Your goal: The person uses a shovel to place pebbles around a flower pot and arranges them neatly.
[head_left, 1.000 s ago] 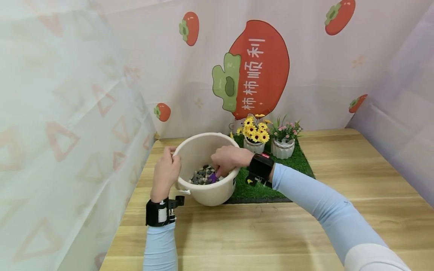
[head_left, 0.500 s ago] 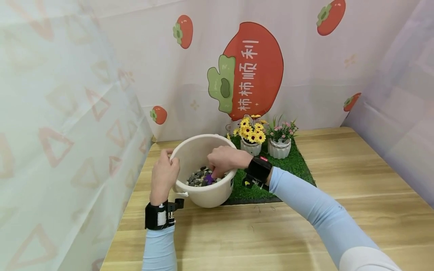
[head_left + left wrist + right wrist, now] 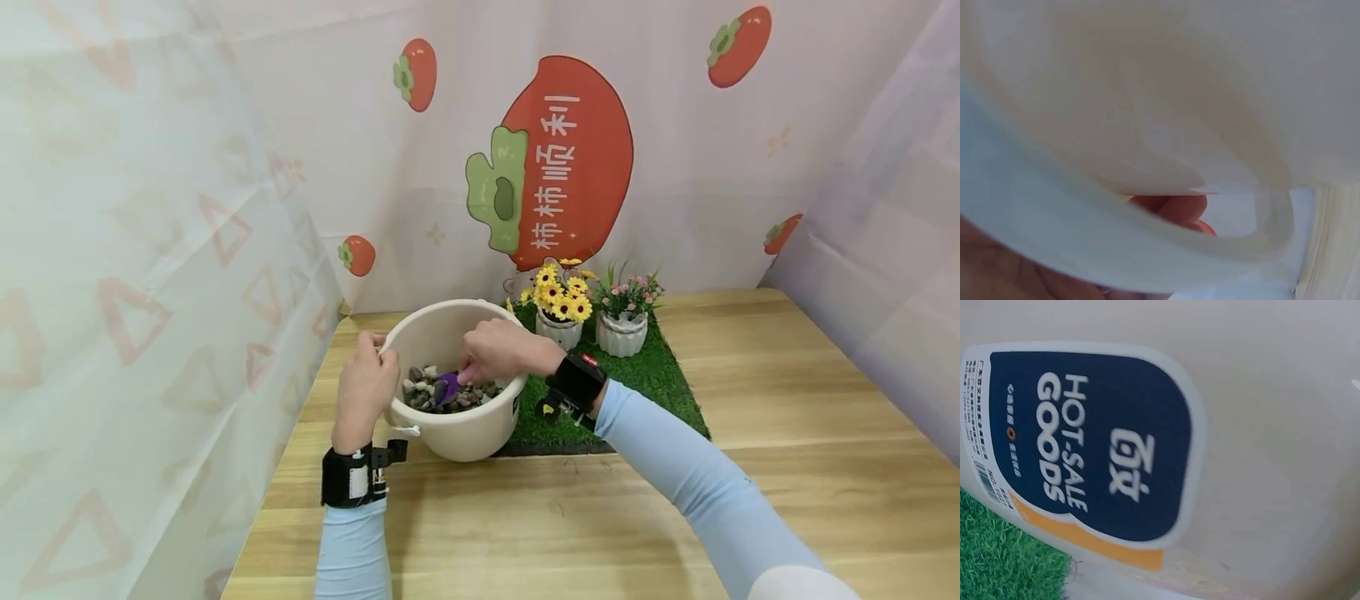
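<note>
A cream plastic bucket (image 3: 457, 437) stands at the left of the table in the head view, with grey, black and pale pebbles (image 3: 420, 392) in its bottom. My left hand (image 3: 365, 392) grips the bucket's left rim. In the left wrist view, its fingers (image 3: 1179, 209) show behind a pale curved band (image 3: 1116, 244) beside the bucket wall. My right hand (image 3: 497, 350) reaches over the right rim and holds a small purple shovel (image 3: 447, 387) down among the pebbles. Its fingers are curled around the handle, mostly hiding it. The right wrist view shows only the bucket's outside with a dark blue label (image 3: 1091, 444).
Right of the bucket lies a green artificial-grass mat (image 3: 660, 383). On it stand a white pot of yellow flowers (image 3: 558, 329) and a white pot of pink flowers (image 3: 621, 333). A printed cloth (image 3: 420, 183) hangs behind the wooden table (image 3: 570, 517).
Inside the bucket, the purple shovel has shifted left through the pebbles and more of its blade shows now. The left hand has kept its hold on the rim.
</note>
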Demonstrator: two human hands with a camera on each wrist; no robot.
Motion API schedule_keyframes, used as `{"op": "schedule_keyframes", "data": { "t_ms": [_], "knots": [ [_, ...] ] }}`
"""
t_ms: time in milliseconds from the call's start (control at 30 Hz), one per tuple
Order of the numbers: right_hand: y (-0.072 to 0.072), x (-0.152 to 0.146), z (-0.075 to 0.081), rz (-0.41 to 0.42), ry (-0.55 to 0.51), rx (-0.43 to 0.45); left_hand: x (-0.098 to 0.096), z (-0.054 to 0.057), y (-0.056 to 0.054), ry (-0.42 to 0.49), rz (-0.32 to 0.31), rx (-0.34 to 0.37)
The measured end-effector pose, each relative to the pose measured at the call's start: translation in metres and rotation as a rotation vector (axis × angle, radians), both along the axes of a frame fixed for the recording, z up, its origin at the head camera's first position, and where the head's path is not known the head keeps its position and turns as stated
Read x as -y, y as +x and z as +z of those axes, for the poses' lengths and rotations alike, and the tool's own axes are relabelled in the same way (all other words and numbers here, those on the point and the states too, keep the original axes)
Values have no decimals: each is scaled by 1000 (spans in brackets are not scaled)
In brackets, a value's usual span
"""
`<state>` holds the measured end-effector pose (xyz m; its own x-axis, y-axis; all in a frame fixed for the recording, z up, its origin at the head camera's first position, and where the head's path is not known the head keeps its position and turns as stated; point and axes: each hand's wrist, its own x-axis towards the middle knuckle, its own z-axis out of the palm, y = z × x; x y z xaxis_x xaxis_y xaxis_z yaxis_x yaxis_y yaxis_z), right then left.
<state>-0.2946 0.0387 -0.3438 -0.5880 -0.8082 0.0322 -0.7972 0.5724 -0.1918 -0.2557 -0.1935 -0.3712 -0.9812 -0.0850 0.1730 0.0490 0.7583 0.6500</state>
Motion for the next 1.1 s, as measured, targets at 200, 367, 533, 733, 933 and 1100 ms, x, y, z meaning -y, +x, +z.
{"op": "schedule_keyframes", "data": {
  "t_ms": [200,367,533,733,933,1100],
  "knots": [
    [0,0,0,-23,-36,-17,1,2,-1,4,-1,1],
    [1,-3,1,-44,-56,10,0,0,-2,13,-12,3],
    [3,-7,3,-62,-67,26,-1,-3,-3,32,-33,7],
    [3,-11,10,-74,-123,25,1,-1,-4,27,-26,-14],
    [8,-17,9,-111,-181,-9,4,-1,0,13,-10,3],
    [12,-20,5,-126,-213,-55,5,-2,2,25,-14,-2]
  ]
}}
